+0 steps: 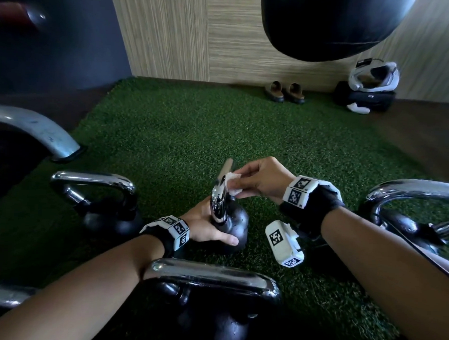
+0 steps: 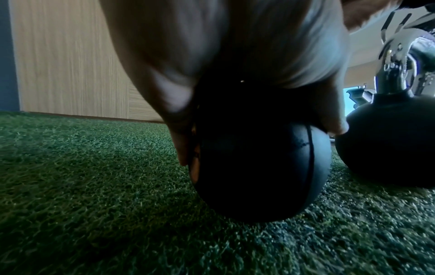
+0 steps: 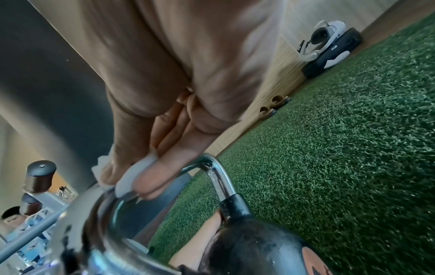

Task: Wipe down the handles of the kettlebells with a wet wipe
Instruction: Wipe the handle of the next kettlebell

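Head view, left to right: a spare kettlebell (image 1: 104, 202) at middle left; the left hand (image 1: 205, 226) cups the centre kettlebell (image 1: 228, 219) on green turf (image 1: 181, 131); the right hand (image 1: 262, 179), fingers pinching a wet wipe (image 1: 231, 184), presses its chrome handle (image 1: 221, 193). Sandals (image 1: 284, 92) upper centre. No readable writing.

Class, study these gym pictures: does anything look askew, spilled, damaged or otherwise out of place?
Only the middle kettlebell looks askew: it leans on the turf, steadied by the left hand while the right hand rubs a wet wipe on its handle. Nothing looks spilled or damaged.
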The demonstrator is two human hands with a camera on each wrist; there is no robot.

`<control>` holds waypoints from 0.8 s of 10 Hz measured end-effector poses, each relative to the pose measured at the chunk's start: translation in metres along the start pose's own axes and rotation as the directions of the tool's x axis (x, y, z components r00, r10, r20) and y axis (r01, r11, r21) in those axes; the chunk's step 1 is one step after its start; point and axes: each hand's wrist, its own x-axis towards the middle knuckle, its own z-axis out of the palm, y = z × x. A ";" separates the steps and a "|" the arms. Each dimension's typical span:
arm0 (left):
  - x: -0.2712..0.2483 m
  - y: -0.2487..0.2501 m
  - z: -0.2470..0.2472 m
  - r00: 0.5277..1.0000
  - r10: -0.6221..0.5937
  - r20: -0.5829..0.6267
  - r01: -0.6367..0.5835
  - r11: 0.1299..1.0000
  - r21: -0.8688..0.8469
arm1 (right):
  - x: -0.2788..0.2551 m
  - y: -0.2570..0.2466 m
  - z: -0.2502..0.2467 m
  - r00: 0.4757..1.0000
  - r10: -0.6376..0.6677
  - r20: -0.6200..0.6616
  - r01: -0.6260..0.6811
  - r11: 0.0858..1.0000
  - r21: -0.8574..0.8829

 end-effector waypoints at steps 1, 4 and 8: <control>0.005 0.001 -0.002 1.000 -0.004 0.001 0.004 1.000 -0.002 | 0.000 -0.004 0.003 1.000 -0.004 -0.025 0.004 1.000 -0.004; 0.018 -0.004 -0.007 0.979 0.189 0.071 -0.193 0.980 0.054 | -0.008 -0.005 0.011 0.999 -0.053 -0.003 0.049 0.939 -0.341; 0.009 -0.010 -0.004 0.982 0.187 0.031 -0.184 0.979 -0.083 | 0.007 0.026 0.004 0.990 -0.131 0.048 0.133 0.782 -0.609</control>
